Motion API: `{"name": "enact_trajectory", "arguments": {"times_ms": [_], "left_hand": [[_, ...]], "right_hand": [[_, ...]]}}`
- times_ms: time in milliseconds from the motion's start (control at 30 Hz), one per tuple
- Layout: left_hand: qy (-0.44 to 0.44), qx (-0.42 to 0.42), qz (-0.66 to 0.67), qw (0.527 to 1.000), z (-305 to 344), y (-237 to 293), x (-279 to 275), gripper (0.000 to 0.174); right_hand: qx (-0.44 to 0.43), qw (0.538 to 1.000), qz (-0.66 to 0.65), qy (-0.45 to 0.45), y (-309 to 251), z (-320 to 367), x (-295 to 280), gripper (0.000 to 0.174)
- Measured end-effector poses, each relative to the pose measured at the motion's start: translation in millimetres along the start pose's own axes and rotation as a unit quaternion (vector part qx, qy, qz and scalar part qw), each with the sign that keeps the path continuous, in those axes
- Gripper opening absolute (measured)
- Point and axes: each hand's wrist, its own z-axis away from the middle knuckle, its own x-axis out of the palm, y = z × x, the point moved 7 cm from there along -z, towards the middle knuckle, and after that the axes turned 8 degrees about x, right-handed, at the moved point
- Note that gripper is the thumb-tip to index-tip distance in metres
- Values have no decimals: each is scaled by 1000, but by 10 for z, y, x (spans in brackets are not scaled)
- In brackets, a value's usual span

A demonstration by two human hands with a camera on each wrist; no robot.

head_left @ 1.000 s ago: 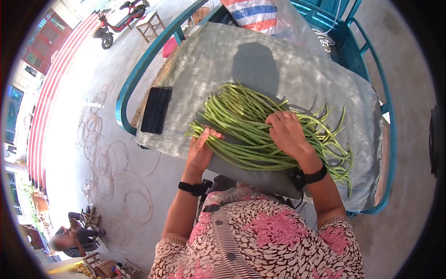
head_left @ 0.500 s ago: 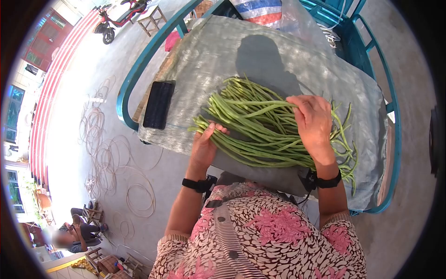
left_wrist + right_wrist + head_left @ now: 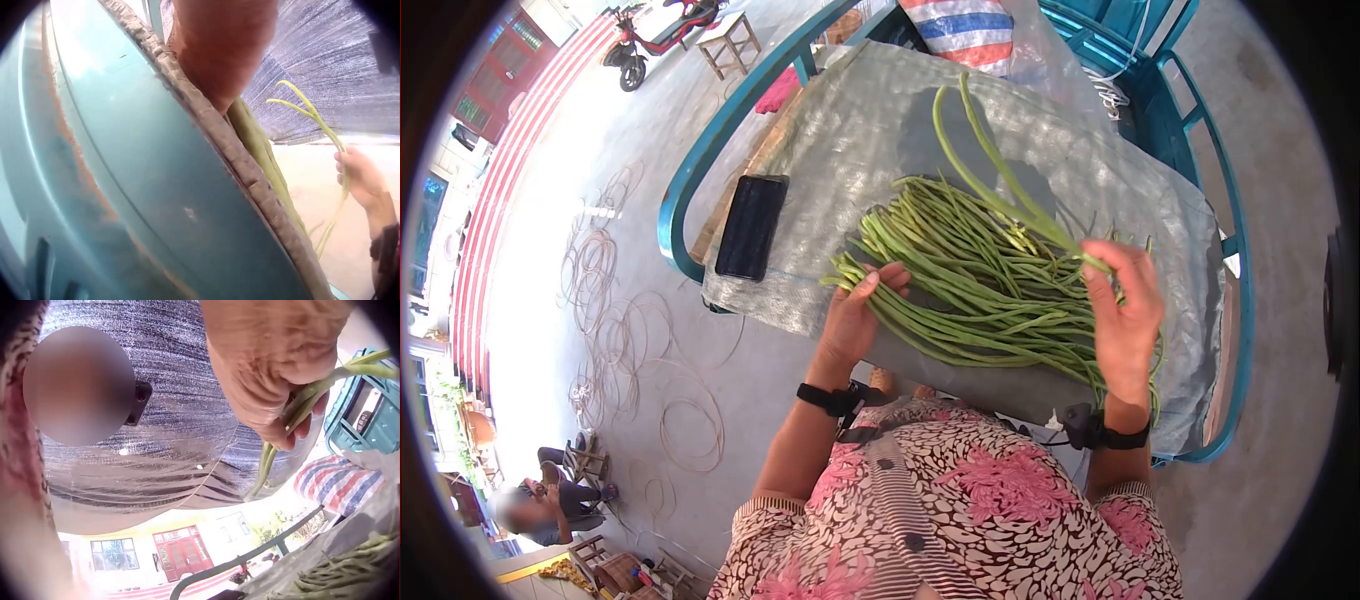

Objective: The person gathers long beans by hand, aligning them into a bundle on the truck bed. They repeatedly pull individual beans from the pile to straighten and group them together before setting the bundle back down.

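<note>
Green yard-long beans (image 3: 960, 235) lie in a pile on a grey sheet (image 3: 830, 130). At the near left, my left hand (image 3: 855, 315) grips the ends of a bundle of beans (image 3: 930, 320), whose length trails right along the pile. My right hand (image 3: 1128, 305) pinches two or so long beans (image 3: 1040, 218), lifted above the pile's right side with their free ends pointing up and away. In the right wrist view these beans (image 3: 306, 403) pass between thumb and fingers. The left wrist view shows the bundle (image 3: 256, 140) beneath my left hand (image 3: 225, 50), its fingers mostly hidden.
A black phone (image 3: 750, 228) lies on the sheet's left edge. A teal cart rail (image 3: 700, 150) surrounds the sheet, with a striped bag (image 3: 960, 35) behind. Wire coils (image 3: 692, 430) are on the floor at left, where a person (image 3: 560, 505) sits lower down.
The right hand reached into the pile, drew beans out to the right and raised them above it. The left hand keeps its hold on the bundle, nearly in place.
</note>
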Motion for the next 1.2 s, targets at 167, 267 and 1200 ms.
{"name": "enact_trajectory", "arguments": {"times_ms": [167,267,1200], "left_hand": [[-39,-10,51,998,15,9,35,19],[-52,-12,59,997,24,24,44,20],[-29,-49,33,998,48,39,53,20]], "right_hand": [[-56,987,45,-141,-9,510,869,27],[-59,980,95,-167,118,666,1022,27],[-75,970,8,-230,45,844,1006,21]]}}
